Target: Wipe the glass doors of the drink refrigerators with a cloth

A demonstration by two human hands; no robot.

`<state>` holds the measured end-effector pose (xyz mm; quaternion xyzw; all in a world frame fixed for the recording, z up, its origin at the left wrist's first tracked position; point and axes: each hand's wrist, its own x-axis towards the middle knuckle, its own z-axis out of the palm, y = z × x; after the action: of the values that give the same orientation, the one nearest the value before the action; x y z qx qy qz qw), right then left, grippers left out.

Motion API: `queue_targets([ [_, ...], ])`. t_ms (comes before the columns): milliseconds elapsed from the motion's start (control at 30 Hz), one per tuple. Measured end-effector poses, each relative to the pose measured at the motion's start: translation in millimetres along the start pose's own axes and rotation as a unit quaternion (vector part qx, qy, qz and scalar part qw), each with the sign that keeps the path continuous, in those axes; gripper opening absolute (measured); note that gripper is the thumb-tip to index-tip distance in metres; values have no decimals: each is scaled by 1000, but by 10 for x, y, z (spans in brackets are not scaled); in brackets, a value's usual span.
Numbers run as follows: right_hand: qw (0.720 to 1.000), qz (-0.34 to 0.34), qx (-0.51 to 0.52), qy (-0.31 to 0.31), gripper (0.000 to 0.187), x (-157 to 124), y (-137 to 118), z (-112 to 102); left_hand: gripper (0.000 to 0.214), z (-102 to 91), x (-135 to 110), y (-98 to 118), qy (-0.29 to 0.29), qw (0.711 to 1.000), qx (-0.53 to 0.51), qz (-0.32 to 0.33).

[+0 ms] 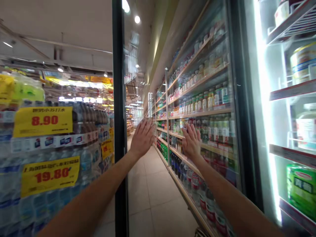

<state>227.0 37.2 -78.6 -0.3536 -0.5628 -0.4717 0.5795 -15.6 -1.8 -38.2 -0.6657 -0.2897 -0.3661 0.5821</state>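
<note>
A glass cooler door [138, 82] in a black frame stands swung open in front of me. My left hand [143, 136] lies flat at the glass, left of its middle, fingers stretched out and close together. Along its fingertips shows a pale, blurred patch [154, 126]; I cannot tell whether it is a cloth or a reflection. My right hand [191, 141] is raised at the right half of the pane, fingers apart, with nothing visible in it. Its fingertips look close to the glass, but I cannot tell whether they touch it.
To the right, a lit cooler holds bottles, cans and a green pack [301, 189] on its shelves [291, 89]. Stacked water bottles [54, 197] with yellow price signs [43, 121] rise on the left. Through the pane show long drink shelves [199, 115] and a tiled floor [148, 197].
</note>
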Motion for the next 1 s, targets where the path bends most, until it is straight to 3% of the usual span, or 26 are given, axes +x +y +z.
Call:
queue_targets([
  [33,1000,0,0,0,40,1,-1,-2,46,5,-9,20,-2,1000,-5,28],
  [133,1000,-3,0,-1,40,1,0,-5,46,25,-61,107,-45,975,-31,213],
  [167,1000,-3,0,-3,40,0,2,-6,46,31,-60,117,-53,968,-34,243],
  [233,1000,-3,0,-6,40,-1,5,-6,46,34,-11,90,-44,979,-22,198],
  [333,1000,2,3,-8,41,-2,6,-6,46,29,80,11,0,999,7,40],
  [367,1000,3,5,-9,41,-3,6,-5,46,27,87,1,0,999,8,42],
  [467,1000,2,12,-9,42,-6,10,0,46,28,53,25,-37,979,-18,201],
  [533,1000,0,14,-10,42,-9,16,8,46,34,48,39,-53,968,-30,244],
  [667,1000,7,18,-14,44,-15,21,19,48,47,116,56,-30,997,-17,64],
  [700,1000,8,18,-14,45,-15,19,18,48,49,117,80,-32,998,-18,57],
  [733,1000,9,19,-15,44,-14,16,16,48,52,107,111,-39,995,-24,87],
  [833,1000,6,19,-12,43,-10,10,9,45,62,62,192,-75,963,-50,256],
  [867,1000,4,19,-10,42,-10,11,9,45,64,65,195,-77,958,-51,273],
  [900,1000,3,19,-9,42,-11,13,11,45,66,83,183,-71,964,-46,252],
  [1000,1000,-1,21,-7,43,-18,24,20,46,65,163,119,-25,997,-16,73],
])
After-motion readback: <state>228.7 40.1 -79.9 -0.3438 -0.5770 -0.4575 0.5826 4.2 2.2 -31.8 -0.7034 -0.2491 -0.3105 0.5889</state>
